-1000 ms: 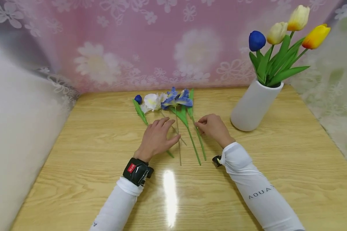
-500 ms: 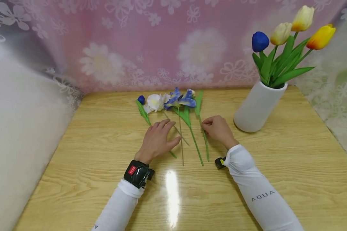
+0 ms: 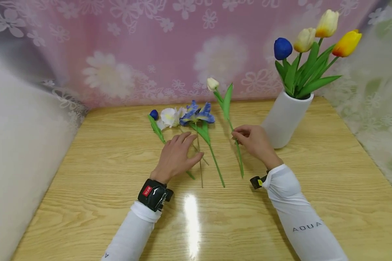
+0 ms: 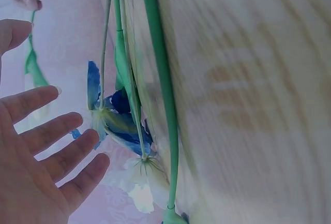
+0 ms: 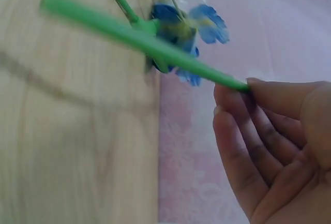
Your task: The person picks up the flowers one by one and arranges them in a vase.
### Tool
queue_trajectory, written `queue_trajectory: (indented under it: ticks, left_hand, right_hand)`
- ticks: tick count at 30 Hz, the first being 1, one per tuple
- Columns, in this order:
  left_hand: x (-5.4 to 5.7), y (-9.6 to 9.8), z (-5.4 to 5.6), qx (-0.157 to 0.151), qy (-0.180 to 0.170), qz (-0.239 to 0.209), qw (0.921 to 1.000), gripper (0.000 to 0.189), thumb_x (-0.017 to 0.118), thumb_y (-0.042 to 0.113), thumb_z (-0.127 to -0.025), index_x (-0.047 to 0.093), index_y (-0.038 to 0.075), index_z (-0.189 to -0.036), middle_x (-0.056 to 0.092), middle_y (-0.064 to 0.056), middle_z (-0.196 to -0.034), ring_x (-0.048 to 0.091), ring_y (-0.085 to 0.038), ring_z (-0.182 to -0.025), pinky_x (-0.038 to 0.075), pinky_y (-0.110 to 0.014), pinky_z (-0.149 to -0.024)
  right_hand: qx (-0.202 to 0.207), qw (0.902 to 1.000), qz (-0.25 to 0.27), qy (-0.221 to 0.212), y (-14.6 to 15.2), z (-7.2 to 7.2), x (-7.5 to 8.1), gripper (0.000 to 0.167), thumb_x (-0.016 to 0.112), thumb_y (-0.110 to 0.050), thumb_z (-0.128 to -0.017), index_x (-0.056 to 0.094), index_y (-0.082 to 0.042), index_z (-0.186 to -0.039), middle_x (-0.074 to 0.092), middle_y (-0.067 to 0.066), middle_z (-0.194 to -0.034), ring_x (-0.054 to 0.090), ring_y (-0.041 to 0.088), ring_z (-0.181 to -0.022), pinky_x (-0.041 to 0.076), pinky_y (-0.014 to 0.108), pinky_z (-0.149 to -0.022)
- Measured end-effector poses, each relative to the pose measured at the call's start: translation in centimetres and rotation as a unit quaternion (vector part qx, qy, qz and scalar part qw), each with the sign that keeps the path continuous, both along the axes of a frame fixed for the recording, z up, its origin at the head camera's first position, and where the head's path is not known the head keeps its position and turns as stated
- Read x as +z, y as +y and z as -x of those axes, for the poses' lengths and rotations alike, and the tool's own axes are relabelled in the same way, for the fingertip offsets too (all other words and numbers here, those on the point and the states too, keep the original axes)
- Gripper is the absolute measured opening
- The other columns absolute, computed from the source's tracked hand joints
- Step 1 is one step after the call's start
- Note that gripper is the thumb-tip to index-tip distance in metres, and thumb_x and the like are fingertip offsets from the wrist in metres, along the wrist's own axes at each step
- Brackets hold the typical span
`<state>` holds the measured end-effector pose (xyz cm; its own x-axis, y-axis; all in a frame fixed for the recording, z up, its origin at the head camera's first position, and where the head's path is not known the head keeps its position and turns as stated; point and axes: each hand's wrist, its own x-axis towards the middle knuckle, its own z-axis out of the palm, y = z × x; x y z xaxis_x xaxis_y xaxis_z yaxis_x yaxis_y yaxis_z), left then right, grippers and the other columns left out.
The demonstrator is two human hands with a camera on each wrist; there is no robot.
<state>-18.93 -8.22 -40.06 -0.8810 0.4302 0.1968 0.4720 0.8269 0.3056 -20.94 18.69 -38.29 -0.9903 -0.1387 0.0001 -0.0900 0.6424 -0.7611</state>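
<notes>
My right hand (image 3: 256, 143) pinches the green stem of a white tulip (image 3: 212, 84) between thumb and fingertips, its bloom tilted up to the left. In the right wrist view, the tulip stem (image 5: 139, 40) sticks out past the thumb, its lower end raised off the table. My left hand (image 3: 176, 157) hovers with spread fingers over the lying stems; the left wrist view shows nothing in its palm. Beyond it lie a blue iris (image 3: 197, 114), a white flower (image 3: 169, 117), a small blue tulip (image 3: 154, 115) and another green-leaved stem (image 3: 217, 166) whose bloom is hidden behind the iris.
A white vase (image 3: 285, 119) stands at the back right, close behind my right hand. It holds a blue tulip (image 3: 282, 49), two cream tulips and a yellow-orange tulip (image 3: 347, 43). A pink floral curtain (image 3: 170, 54) hangs behind the wooden table (image 3: 94, 174).
My right hand has lifted the white tulip from beside the iris and moved it right, toward the vase. The bloom, mostly hidden before, now shows. My left hand has stayed about where it was.
</notes>
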Motion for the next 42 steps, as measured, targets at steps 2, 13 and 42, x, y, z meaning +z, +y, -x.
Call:
queue_trajectory:
  ticks: [2,13,42]
  left_hand:
    - [0.1,0.1,0.1,-0.001,0.001,0.0,1.0,0.06,0.053,0.053,-0.091,0.05,0.016,-0.139,0.045,-0.01,-0.141,0.043,-0.03,-0.126,0.038,-0.051,-0.097]
    - [0.7,1.2,0.6,-0.023,0.022,-0.012,0.9994,0.058,0.052,0.051,-0.092,0.052,0.015,-0.137,0.046,-0.009,-0.139,0.045,-0.03,-0.124,0.039,-0.051,-0.095]
    - [4.1,4.5,2.6,-0.074,0.075,-0.012,0.9944,0.062,0.053,0.055,-0.09,0.049,0.017,-0.14,0.045,-0.008,-0.141,0.043,-0.029,-0.127,0.039,-0.05,-0.097]
  right_hand:
    - [0.001,0.9998,0.009,0.017,0.4,-0.1,0.4,0.029,0.058,-0.025,-0.097,0.068,-0.004,-0.114,0.07,0.013,-0.097,0.066,0.025,-0.084,0.051,0.035,-0.069]
    - [-0.027,0.9889,0.065,0.131,1.6,-0.9,3.9,0.029,0.06,-0.022,-0.096,0.069,0.001,-0.112,0.071,0.012,-0.097,0.068,0.018,-0.083,0.051,0.019,-0.072]
    - [-0.155,0.8806,0.179,0.41,6.0,-1.0,11.7,0.018,0.064,-0.003,-0.09,0.069,0.011,-0.101,0.07,0.008,-0.088,0.066,0.01,-0.077,0.052,0.021,-0.078]
